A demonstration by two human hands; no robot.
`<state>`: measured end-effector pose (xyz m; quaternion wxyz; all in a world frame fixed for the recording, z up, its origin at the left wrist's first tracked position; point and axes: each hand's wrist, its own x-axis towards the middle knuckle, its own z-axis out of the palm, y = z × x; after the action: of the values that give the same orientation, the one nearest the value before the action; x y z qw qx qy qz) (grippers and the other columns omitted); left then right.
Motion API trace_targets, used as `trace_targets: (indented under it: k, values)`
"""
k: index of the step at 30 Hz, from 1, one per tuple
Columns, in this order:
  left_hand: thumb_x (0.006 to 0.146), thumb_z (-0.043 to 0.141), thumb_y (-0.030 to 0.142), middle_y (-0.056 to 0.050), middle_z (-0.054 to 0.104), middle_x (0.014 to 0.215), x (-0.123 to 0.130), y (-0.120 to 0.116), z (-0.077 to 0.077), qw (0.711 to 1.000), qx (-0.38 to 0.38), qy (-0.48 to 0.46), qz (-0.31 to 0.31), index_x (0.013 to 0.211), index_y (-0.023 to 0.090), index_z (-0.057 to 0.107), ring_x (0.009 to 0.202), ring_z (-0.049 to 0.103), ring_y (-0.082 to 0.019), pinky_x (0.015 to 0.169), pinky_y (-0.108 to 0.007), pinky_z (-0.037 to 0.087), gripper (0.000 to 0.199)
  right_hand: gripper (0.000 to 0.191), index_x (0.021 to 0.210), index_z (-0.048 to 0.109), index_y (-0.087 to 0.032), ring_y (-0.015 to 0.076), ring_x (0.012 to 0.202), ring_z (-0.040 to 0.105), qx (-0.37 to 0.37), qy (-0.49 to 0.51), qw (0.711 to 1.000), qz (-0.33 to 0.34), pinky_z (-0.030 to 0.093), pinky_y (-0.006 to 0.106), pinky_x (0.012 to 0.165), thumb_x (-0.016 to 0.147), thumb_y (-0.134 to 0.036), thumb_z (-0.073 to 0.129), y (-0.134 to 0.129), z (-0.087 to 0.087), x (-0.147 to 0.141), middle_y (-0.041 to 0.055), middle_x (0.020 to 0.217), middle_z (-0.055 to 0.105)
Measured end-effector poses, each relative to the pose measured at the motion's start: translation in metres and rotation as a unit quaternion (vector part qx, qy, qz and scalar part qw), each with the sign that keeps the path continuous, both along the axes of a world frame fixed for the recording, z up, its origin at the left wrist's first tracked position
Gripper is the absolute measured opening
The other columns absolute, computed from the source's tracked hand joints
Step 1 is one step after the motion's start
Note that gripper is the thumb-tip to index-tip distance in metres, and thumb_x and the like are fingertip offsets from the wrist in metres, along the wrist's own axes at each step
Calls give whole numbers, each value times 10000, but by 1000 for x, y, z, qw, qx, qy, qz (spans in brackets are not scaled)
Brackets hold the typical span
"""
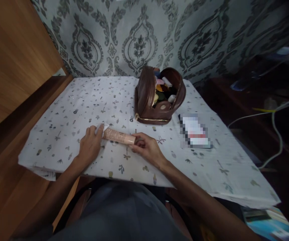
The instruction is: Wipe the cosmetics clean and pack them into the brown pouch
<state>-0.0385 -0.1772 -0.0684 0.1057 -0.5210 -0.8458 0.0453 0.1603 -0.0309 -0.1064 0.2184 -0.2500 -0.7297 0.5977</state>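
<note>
A pinkish-beige cosmetic squeeze tube (115, 136) lies nearly level between my hands, just over the cloth, with small print on its body. My right hand (146, 147) grips it by the smooth cap end. At the tube's other end, my left hand (91, 142) has its fingers closed on a small white wipe (105, 127), which touches the tube's flat end. Behind the tube stands a brown cosmetic bag (146, 97), unzipped, with several small items showing inside.
A white patterned cloth (84, 97) covers the table. Right of the bag lies a phone-like flat object (196, 131), blurred by pixels. A wooden panel (16, 43) rises at the left, and a patterned wall (139, 36) stands behind. White cables (280, 134) hang at the right.
</note>
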Motion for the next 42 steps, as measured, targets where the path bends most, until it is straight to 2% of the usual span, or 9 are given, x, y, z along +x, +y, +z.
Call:
trace_targets:
  k: [3, 5, 9, 13, 17, 22, 26, 33, 42]
  values:
    - [944, 329, 91, -172, 532, 1186, 1, -1, 0, 1000, -3, -18, 4, 1461, 149, 402, 1075, 511, -293, 703, -365, 543, 525, 490, 1117, 622, -179, 162, 647, 688, -111, 20, 994, -3, 558, 290, 566, 732, -454, 753, 3, 2, -4, 21, 832, 678]
    - [925, 341, 69, -175, 528, 1192, 0, -2, 0, 1000, 1, -28, 4, 1463, 153, 400, 1103, 505, -299, 721, -372, 547, 548, 454, 997, 653, -170, 164, 628, 693, -161, 17, 987, -2, 574, 296, 576, 702, -493, 776, 6, 6, -7, 28, 801, 688]
    - [902, 347, 49, -178, 528, 1192, -1, -2, 0, 999, 11, -38, 3, 1464, 165, 400, 1096, 515, -302, 699, -365, 544, 576, 403, 800, 667, -179, 154, 600, 670, -193, 3, 981, 2, 578, 295, 602, 618, -491, 845, 10, 16, -10, 14, 708, 692]
    - [899, 370, 60, -166, 528, 1224, 8, 0, 3, 997, 57, -30, -30, 1429, 192, 456, 1130, 516, -305, 727, -365, 549, 553, 383, 821, 680, -190, 145, 640, 657, -145, 24, 989, -3, 563, 285, 637, 602, -450, 858, 11, 20, -16, -11, 721, 677]
    - [907, 381, 55, -142, 551, 1163, 34, 8, 10, 990, 89, -2, -113, 1429, 206, 464, 1069, 540, -278, 790, -376, 545, 550, 342, 904, 662, -200, 155, 717, 649, -83, 52, 995, 1, 552, 304, 718, 649, -374, 807, 8, 15, -23, -3, 778, 680]
    - [949, 400, 112, -141, 568, 1103, 65, 20, 12, 976, 87, 18, -198, 1396, 134, 490, 979, 552, -254, 773, -359, 542, 457, 169, 853, 622, -202, 153, 743, 595, 86, 50, 994, -45, 516, 284, 708, 697, -216, 687, 2, 4, -22, -11, 801, 614]
    - [951, 400, 115, -140, 564, 1087, 59, 17, 15, 985, 62, 25, -158, 1359, 138, 528, 969, 539, -263, 749, -366, 534, 428, 179, 898, 589, -210, 158, 784, 625, 113, 60, 992, -13, 539, 303, 737, 750, -222, 691, 1, -2, -18, 8, 894, 602]
    - [945, 385, 113, -150, 544, 1153, 17, -15, 20, 998, 42, 39, -1, 1359, 199, 543, 1009, 492, -286, 715, -352, 510, 451, 213, 925, 575, -209, 153, 798, 597, 204, 38, 978, 12, 517, 287, 723, 760, -109, 664, 0, 2, -15, 18, 916, 573]
    - [956, 317, 110, -174, 549, 1179, 10, -39, -3, 996, 38, -12, 81, 1443, 164, 457, 1049, 525, -297, 757, -394, 538, 509, 299, 1061, 613, -203, 183, 830, 607, 270, -25, 961, 43, 494, 304, 738, 786, -177, 726, -2, 2, -14, 33, 916, 643]
